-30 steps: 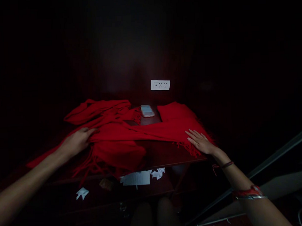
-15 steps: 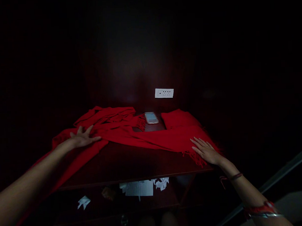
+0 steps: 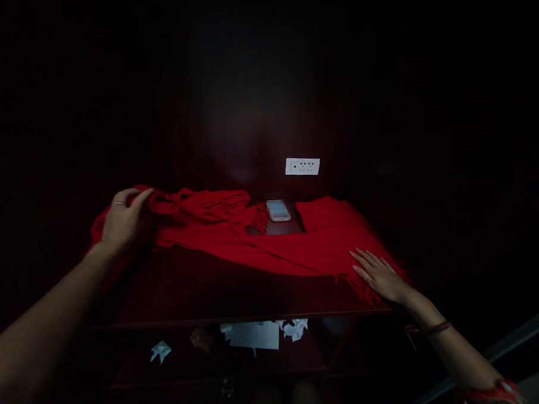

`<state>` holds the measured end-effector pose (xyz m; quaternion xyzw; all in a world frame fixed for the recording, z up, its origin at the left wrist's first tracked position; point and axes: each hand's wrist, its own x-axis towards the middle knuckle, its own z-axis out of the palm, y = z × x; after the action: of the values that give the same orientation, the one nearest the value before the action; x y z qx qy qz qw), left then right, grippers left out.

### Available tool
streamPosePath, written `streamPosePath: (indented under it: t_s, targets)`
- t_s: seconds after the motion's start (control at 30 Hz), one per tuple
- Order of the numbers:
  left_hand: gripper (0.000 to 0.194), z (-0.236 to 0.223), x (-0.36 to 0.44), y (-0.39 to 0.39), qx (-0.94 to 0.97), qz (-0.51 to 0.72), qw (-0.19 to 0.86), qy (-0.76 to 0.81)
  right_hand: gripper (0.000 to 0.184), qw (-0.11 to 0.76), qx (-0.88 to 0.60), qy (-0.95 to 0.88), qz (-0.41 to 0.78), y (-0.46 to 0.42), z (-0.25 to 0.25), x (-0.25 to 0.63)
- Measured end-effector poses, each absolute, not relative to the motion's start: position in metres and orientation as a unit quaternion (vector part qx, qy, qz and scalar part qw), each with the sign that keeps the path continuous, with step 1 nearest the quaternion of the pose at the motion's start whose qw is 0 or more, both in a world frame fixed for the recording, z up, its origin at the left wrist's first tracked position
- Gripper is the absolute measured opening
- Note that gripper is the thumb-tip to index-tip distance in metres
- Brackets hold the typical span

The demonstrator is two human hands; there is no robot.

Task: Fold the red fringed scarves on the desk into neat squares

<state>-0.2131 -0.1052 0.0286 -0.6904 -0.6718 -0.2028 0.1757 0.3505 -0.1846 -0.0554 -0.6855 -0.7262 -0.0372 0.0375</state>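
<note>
Fingers [image 3: 362,262] on scarf [image 3: 289,252]; shelf [image 3: 298,360] holds papers [image 3: 256,335].

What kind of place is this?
Probably a desk area in a dim room, perhaps at home. Signs: a dark desk, a low shelf with papers on it, and a white power socket behind the desk.

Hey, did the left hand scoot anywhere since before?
Yes. Against the white wall socket, the left hand went farther left and higher in the view.
</note>
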Motion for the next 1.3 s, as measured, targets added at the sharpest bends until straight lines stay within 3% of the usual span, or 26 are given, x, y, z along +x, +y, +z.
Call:
streamPosePath:
  t_s: [0.17,0.33,0.47,0.6,0.73,0.9,1.07,1.3]
  targets:
    - [0.043,-0.003,-0.202,-0.081,-0.797,0.006,0.124,-0.591,0.05,0.04,-0.686,-0.725,-0.046,-0.179,-0.054,0.353]
    - [0.042,0.002,-0.14,-0.082,-0.795,-0.083,0.221,-0.559,0.047,0.126,-0.618,-0.772,-0.078,-0.17,-0.024,0.316]
    - [0.049,0.004,-0.074,-0.084,-0.892,-0.091,0.17,-0.41,0.037,0.181,-0.518,-0.835,-0.05,-0.159,-0.002,0.248]
    - [0.052,-0.009,-0.033,-0.066,-0.942,-0.066,0.09,-0.318,0.04,0.089,-0.472,-0.876,0.041,-0.139,0.001,0.202]
    - [0.027,-0.017,-0.025,-0.053,-0.949,-0.083,0.052,-0.301,0.03,0.042,-0.483,-0.87,0.091,-0.118,-0.001,0.201]
    - [0.012,-0.018,-0.023,-0.071,-0.945,-0.19,0.002,-0.267,0.016,0.102,-0.454,-0.856,0.226,-0.103,-0.004,0.217]
    - [0.037,-0.024,-0.008,-0.087,-0.956,-0.148,-0.056,-0.247,0.017,0.192,-0.407,-0.802,0.394,-0.105,-0.01,0.227]
    - [0.038,-0.022,0.004,-0.095,-0.964,-0.125,0.02,-0.235,0.02,0.411,-0.423,-0.717,0.371,-0.117,0.001,0.246]
